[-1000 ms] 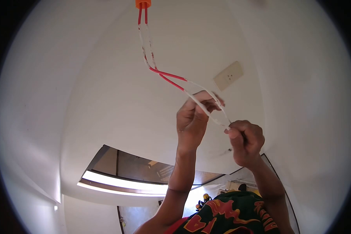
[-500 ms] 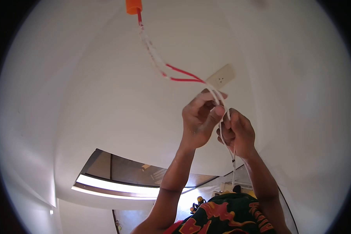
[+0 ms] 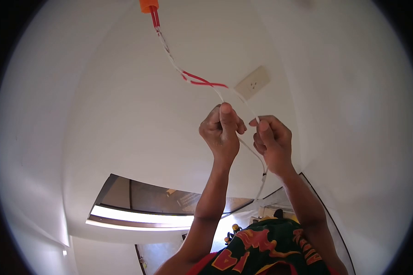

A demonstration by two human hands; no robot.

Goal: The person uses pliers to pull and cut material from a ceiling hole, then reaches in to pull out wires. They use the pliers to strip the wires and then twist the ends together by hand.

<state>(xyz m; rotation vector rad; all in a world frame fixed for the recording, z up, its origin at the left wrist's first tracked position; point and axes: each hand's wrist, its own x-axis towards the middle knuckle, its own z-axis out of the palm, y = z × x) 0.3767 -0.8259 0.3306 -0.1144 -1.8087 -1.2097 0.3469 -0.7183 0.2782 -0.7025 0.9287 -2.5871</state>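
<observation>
An orange tube [image 3: 149, 5] at the top left has red wires coming out of it, and these run on into a twisted white and red wire pair [image 3: 167, 50]. Lower down the pair splits into two strands. My left hand [image 3: 222, 124] is closed on one white strand, thumb pressed on top. To its right, my right hand [image 3: 271, 140] pinches the other white strand between thumb and forefinger. The hands are apart. Below them the white wire [image 3: 263, 174] hangs down, with a small dark band on it.
A beige socket plate [image 3: 252, 83] is on the white surface behind the hands. At the lower left a long opening holds a bright light strip [image 3: 142, 219]. A dark patterned shirt [image 3: 266, 243] fills the bottom, with yellow and black objects [image 3: 232, 233] beside it.
My hands have moved apart, the left one leftward and closed more tightly. The two white strands are now spread between them. The orange tube and wires appear slightly further left.
</observation>
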